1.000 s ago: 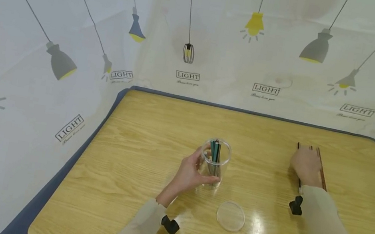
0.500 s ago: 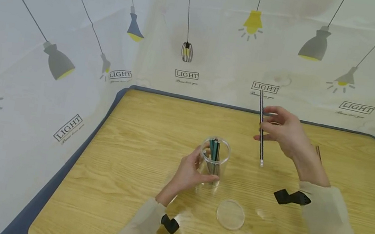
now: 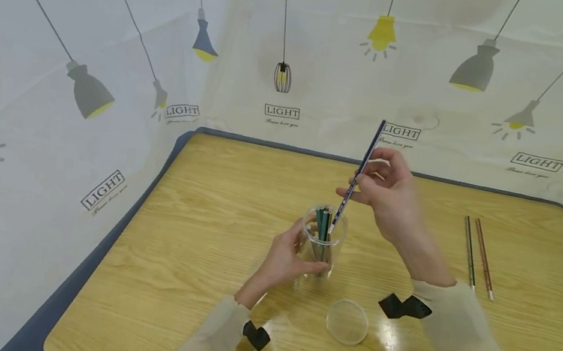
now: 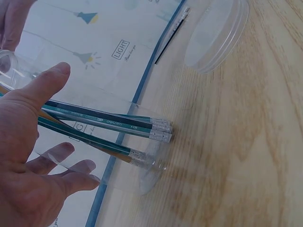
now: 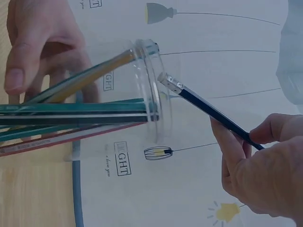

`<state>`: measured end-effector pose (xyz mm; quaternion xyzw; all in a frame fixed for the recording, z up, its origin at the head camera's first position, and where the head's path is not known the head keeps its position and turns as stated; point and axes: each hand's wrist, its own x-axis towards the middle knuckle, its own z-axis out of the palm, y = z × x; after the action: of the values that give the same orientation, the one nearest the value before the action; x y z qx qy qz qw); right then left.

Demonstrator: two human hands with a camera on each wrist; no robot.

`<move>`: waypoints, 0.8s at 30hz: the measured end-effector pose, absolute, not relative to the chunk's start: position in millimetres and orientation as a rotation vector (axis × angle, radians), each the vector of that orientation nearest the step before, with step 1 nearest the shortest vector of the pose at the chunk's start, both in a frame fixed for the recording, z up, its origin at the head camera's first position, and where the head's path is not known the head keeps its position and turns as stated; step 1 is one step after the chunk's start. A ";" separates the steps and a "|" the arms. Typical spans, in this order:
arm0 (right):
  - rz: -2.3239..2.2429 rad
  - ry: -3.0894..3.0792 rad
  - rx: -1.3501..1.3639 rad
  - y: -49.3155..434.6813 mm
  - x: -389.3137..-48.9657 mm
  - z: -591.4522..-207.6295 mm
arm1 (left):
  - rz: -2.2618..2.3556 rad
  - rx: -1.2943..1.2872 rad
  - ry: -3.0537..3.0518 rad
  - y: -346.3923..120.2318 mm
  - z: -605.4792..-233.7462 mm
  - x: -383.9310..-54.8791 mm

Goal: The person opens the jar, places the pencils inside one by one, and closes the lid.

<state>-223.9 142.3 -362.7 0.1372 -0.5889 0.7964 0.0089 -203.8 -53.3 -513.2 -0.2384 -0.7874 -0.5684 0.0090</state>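
My left hand (image 3: 288, 259) grips a clear plastic jar (image 3: 307, 252) standing on the table, thumb on one side and fingers on the other. Several pencils (image 4: 109, 120), mostly green, stand in it with their eraser ends down. My right hand (image 3: 389, 201) pinches a dark blue pencil (image 3: 364, 167) above the jar, tilted, its eraser end lowest. In the right wrist view that white eraser (image 5: 166, 79) is right at the jar's rim (image 5: 151, 90). The clear round lid (image 3: 347, 322) lies flat on the table in front of the jar.
Two pencils lie on the wooden table (image 3: 212, 201) at the right, a dark green one (image 3: 469, 252) and a reddish-brown one (image 3: 484, 258). A white sheet printed with lamps (image 3: 329, 37) rises behind the table's blue edge and along its left side.
My right hand has picked up the dark blue pencil from the right of the table and carried it left to the jar's mouth, tilting it. My left hand has stayed on the jar.
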 end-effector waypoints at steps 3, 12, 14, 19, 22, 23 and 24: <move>2.444 -1.881 0.456 136.2 -220.4 -370.6 | -1.776 -0.740 -2.464 -53.3 -512.4 -203.7; 2.347 -2.093 0.523 127.3 -211.7 -384.8 | -1.737 -0.748 -2.488 -54.9 -513.1 -203.0; 2.277 -2.155 0.561 127.0 -211.6 -386.3 | -1.737 -0.750 -2.488 -55.0 -513.2 -203.3; 2.031 -2.284 0.652 126.8 -214.0 -388.0 | -1.756 -0.748 -2.472 -54.6 -512.8 -204.0; 1.963 -2.288 0.636 130.1 -215.9 -387.5 | -1.762 -0.750 -2.458 -54.1 -512.9 -204.4; 1.942 -2.285 0.623 132.4 -216.7 -387.2 | -1.759 -0.751 -2.455 -53.9 -513.2 -204.4; 1.933 -2.275 0.608 135.4 -217.9 -387.2 | -1.756 -0.753 -2.452 -53.8 -513.4 -204.4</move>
<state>-217.9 135.4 -387.2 0.1994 -0.7458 0.6339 0.0475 -204.4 -53.8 -513.4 -0.2422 -0.7888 -0.5647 0.0166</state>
